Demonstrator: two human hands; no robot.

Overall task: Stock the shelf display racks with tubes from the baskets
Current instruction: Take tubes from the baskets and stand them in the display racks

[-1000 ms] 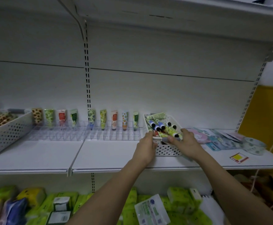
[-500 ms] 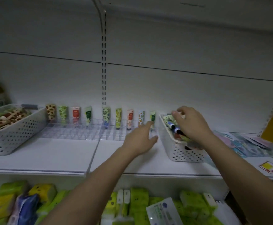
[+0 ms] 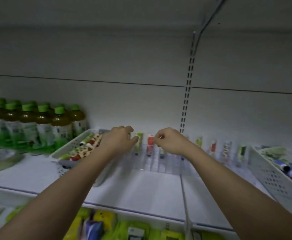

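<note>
1. Tubes stand upright in the clear rack, between the two hands.
2. Left hand, fingers loosely curled, touches the green tube.
3. Right hand is curled; whether it holds anything cannot be told.
4. Baskets flank the hands.

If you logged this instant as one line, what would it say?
step: stocking rack | left hand: at green tube, by left basket | right hand: curled at rack, hold unclear | right basket: tubes remain
</note>
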